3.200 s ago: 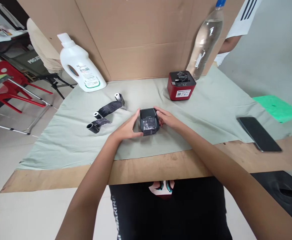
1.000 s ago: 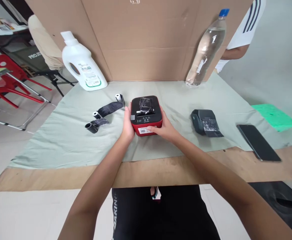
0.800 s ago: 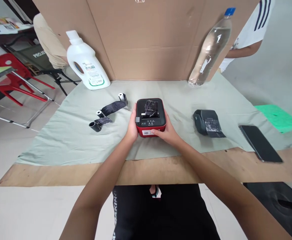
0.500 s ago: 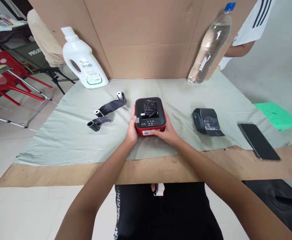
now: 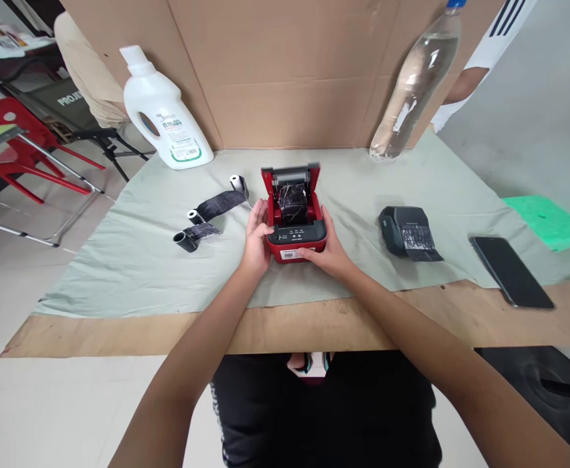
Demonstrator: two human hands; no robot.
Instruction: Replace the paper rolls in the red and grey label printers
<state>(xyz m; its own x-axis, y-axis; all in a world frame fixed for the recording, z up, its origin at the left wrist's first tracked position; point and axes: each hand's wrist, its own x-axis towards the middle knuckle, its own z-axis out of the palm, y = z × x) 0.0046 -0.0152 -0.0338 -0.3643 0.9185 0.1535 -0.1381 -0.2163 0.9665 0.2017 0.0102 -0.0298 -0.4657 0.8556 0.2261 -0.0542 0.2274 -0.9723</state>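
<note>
A small red printer (image 5: 295, 234) sits on the grey-green cloth (image 5: 133, 260) in front of me, its lid standing open toward the cardboard wall. A dark paper roll (image 5: 293, 201) shows inside it. My left hand (image 5: 256, 235) grips the printer's left side, fingers curled by the lid hinge. My right hand (image 5: 328, 246) holds its right front corner. A black printer (image 5: 404, 231) with dark paper sticking out lies to the right, apart from both hands.
Loose dark paper rolls (image 5: 207, 218) lie left of the printer. A white detergent jug (image 5: 162, 117) and a clear water bottle (image 5: 411, 84) stand by the cardboard wall (image 5: 285, 65). A black phone (image 5: 511, 270) lies at right. Another person's arm (image 5: 465, 81) shows behind the bottle.
The black printer was set aside to the right and the red printer brought before me. In the last half second its lid swung open, exposing the roll.
</note>
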